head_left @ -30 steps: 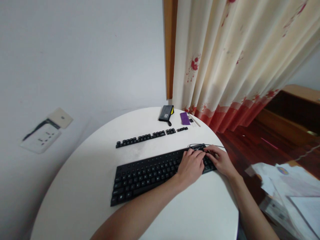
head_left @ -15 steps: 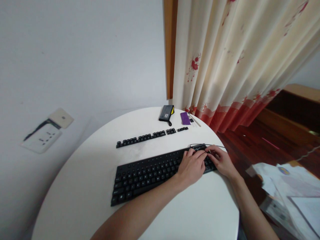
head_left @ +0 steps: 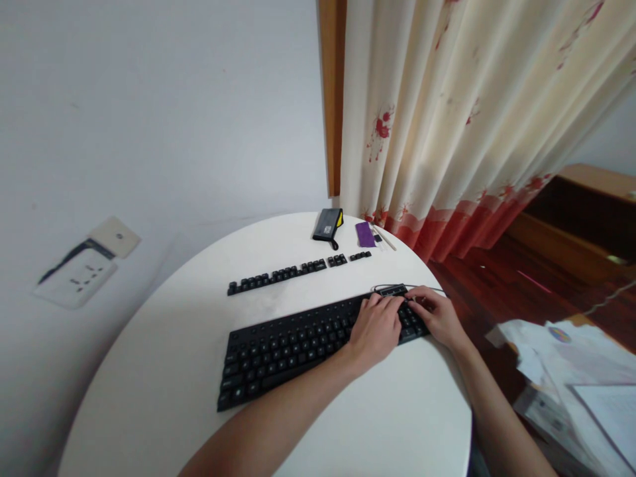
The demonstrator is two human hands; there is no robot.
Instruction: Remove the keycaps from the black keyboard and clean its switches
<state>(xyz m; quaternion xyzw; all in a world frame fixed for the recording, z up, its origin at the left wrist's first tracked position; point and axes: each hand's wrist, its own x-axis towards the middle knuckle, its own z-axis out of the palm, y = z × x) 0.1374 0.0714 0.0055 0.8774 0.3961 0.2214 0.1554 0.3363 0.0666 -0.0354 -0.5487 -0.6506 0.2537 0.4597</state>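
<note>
A black keyboard [head_left: 283, 351] lies aslant on the white round table [head_left: 163, 371]. Along its top edge runs a strip without keycaps, showing only small round studs. My left hand [head_left: 376, 331] rests over its right part, fingers stretched toward the number pad and touching the keys. At the upper end of the number pad, my right hand [head_left: 440, 318] has thumb and forefinger pinched close together. Whatever is between them is too small to make out. Beyond the keyboard, loose black keycaps [head_left: 278, 275] stand in a row of several groups.
A dark zip pouch [head_left: 328, 225] with a yellow inside lies near the back edge. Beside it are a purple cloth [head_left: 366, 234] and a thin light stick [head_left: 385, 238]. The keyboard's cable [head_left: 427, 287] runs off the right edge. Papers [head_left: 571, 371] lie to the right.
The left hand's fingers have drawn back slightly from the right hand's fingertips. The whole view has shifted a little; keyboard and loose keycaps stay in place.
</note>
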